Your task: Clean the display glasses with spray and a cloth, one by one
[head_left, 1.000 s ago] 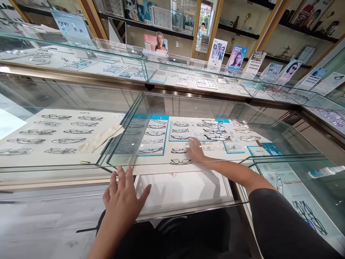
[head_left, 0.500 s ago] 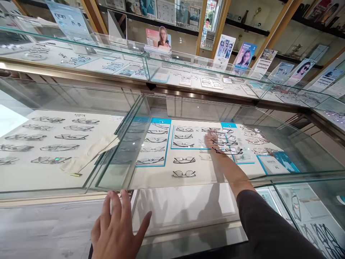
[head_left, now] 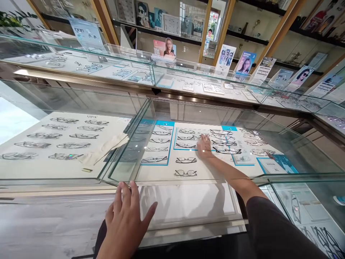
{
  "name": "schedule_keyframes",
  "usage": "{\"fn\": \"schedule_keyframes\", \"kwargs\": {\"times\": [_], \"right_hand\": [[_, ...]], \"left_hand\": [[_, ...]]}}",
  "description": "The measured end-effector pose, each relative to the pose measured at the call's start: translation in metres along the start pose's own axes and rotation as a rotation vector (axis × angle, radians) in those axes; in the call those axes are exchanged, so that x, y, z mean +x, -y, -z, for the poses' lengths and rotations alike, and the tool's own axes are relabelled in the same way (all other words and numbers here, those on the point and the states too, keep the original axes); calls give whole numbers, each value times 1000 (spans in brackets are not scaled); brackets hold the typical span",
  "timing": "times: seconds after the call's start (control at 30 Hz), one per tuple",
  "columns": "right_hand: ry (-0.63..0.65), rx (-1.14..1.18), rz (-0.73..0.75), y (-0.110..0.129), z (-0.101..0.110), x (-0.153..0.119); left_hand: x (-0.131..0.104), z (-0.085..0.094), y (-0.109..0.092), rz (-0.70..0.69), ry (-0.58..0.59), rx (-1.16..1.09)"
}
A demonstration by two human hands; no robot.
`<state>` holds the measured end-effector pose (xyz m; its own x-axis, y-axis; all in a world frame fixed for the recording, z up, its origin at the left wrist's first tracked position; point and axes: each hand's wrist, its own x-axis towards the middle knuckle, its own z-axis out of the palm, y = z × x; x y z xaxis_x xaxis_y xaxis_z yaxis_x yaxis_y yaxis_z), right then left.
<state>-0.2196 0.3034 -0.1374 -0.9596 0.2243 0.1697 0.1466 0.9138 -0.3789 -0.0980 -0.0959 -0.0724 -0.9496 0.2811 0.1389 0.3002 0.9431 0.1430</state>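
Observation:
My left hand (head_left: 125,219) is open, fingers spread, its fingertips at the front edge of the glass display case (head_left: 118,178). Inside the case, my right hand (head_left: 205,146) is low over the white display board, fingers bent together. Whatever they may hold is too small to make out. To its left lies a column of eyeglasses, with dark-rimmed eyeglasses (head_left: 185,160) and round eyeglasses (head_left: 185,173) nearest the front. Dark eyeglasses (head_left: 226,150) rest just right of the hand. Part of the board beneath the hand and forearm is hidden.
Left of a glass partition (head_left: 129,140), more eyeglasses (head_left: 74,145) stand in rows beside a cream cloth glove (head_left: 104,149). A white drawer-like panel (head_left: 185,205) is below the case. Behind runs another glass counter (head_left: 188,68) with upright advertising cards (head_left: 245,63).
My right hand has moved left and slightly nearer, away from the back eyeglasses of the right-hand column. My left hand stays at the case edge. The view has shifted a little.

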Motion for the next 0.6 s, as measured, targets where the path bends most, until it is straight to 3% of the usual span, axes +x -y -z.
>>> {"fn": "schedule_keyframes", "kwargs": {"times": [0.17,0.3,0.4,0.47,0.53,0.6], "right_hand": [[128,51,137,58,-19,-60],[394,152,286,101,-5,-116],[647,195,397,122,30,-158],[728,272,480,131,64,-179],[711,349,529,138,103,-188],[641,378,582,138,147,-178]], "left_hand": [[3,5,-2,24,6,-6],[6,11,0,57,60,-24],[8,16,-1,58,69,-47],[9,20,-4,61,75,-66],[10,24,-7,69,86,-76],[11,25,-9,80,87,-70]]}}
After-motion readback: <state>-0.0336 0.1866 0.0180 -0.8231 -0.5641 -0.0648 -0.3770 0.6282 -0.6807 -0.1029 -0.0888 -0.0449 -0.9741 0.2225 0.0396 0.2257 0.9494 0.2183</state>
